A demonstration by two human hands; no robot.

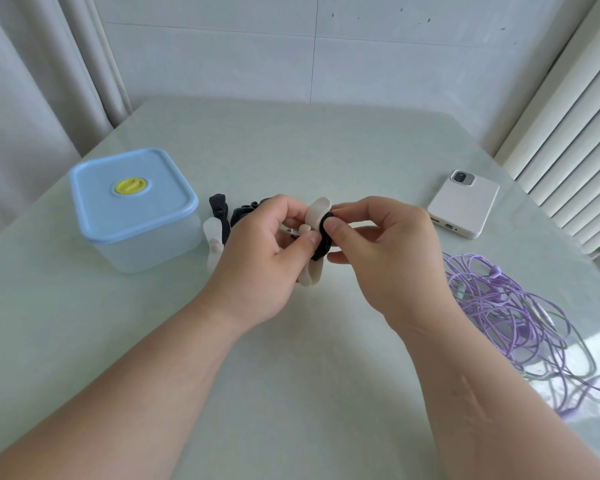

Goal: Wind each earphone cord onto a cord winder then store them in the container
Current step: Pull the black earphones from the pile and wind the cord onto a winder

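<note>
Above the table's middle, both hands hold a beige cord winder (316,213) with a black earphone cord (323,244) wrapped round its waist. My left hand (267,251) grips the winder from the left, thumb near a small metal plug. My right hand (378,244) pinches the black winding with thumb and forefinger. A tangle of purple earphone cords (513,306) lies on the table to the right. Spare winders, black (219,208) and beige (212,244), lie behind my left hand. The container (136,209), clear with a closed blue lid, stands at the left.
A white phone (465,204) lies face down at the back right. A white radiator (568,150) runs along the right edge of the pale table (291,375), and a curtain hangs at the left.
</note>
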